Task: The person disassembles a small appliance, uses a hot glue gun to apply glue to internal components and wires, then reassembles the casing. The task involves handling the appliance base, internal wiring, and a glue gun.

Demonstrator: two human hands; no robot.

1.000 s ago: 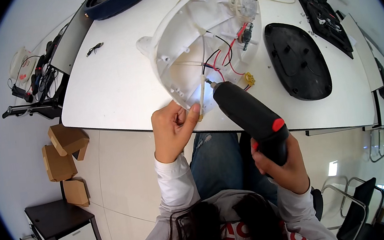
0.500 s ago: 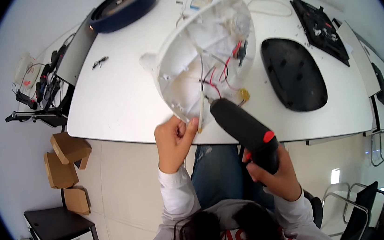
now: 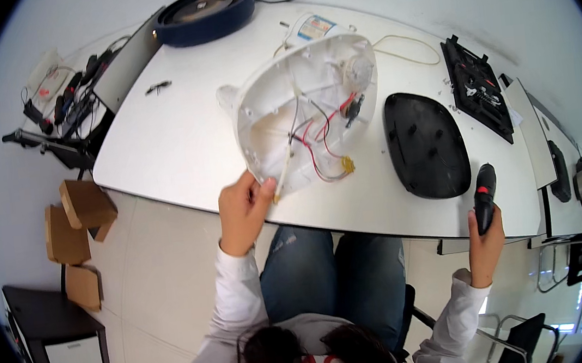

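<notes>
My left hand grips the near lower edge of a white plastic housing lying open side up on the table. Red and black wires, a pale tube, a small yellow part and a round clear part show in it or at its rim. My right hand is closed on a black cordless screwdriver with red buttons, at the table's right front edge. A black oval plastic panel lies between the housing and the screwdriver.
A black open tool case with small loose screws lies at the right. A dark blue round appliance with a cable stands at the back, near a white container. A cluttered side desk and cardboard boxes are at the left.
My right hand has drawn the screwdriver out of the housing and moved it to the right, beside the black panel. My left hand still holds the housing's edge. The view has shifted.
</notes>
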